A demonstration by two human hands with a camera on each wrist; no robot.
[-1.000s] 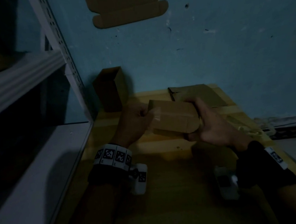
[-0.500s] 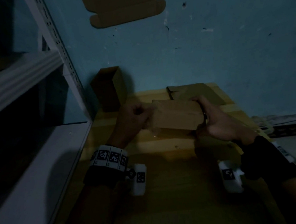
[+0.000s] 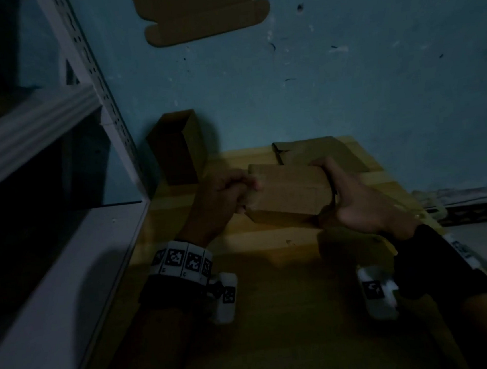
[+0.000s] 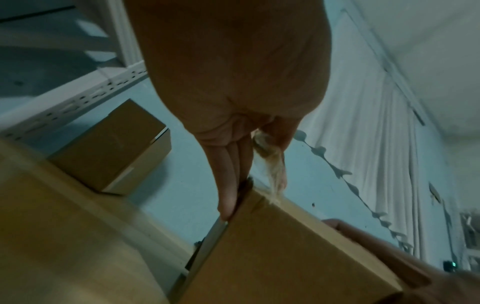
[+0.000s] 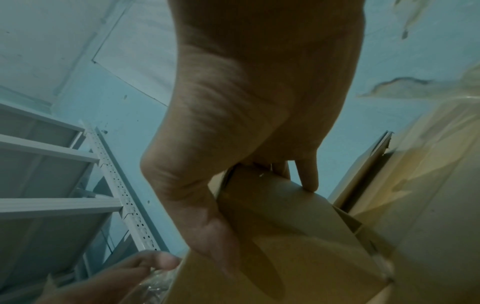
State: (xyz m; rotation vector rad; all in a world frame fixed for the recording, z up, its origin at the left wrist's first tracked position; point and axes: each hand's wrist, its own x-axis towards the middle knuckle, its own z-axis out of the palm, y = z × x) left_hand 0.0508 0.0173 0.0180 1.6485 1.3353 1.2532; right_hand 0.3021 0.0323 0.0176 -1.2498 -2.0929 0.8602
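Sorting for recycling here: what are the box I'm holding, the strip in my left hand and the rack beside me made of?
Box: matte brown cardboard, by its creased folds and raw edges. Strip: perhaps thin clear plastic or tape, glossy and crinkled, but blurred. Rack: probably white painted metal, by its rows of punched slots.

— Any writing to read here?
— No legible words or numbers. There are only black-and-white coded squares: a row on the left wristband, one on the left wrist camera, one on the right wrist camera, and a blurred one on the right wristband.
— And the marks under that row?
— Too small to tell.
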